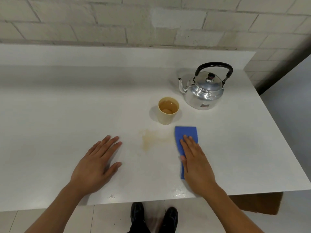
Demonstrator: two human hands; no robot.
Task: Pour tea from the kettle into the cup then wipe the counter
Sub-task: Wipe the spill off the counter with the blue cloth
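on the worktop [67, 106] the kettle [204, 91] stands far right, the cup [167, 111] just before and left of it. a cloth [185, 133] lies nearer, under the right hand [196, 163]; a spill [149, 138] lies between it and the left hand [97, 165].

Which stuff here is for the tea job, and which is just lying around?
For the job:
kettle
yellow cup, with tea in it
blue cloth, under the right hand
tea spill on the counter
left hand, flat on the counter

Just there:
cardboard box under the counter
brick wall
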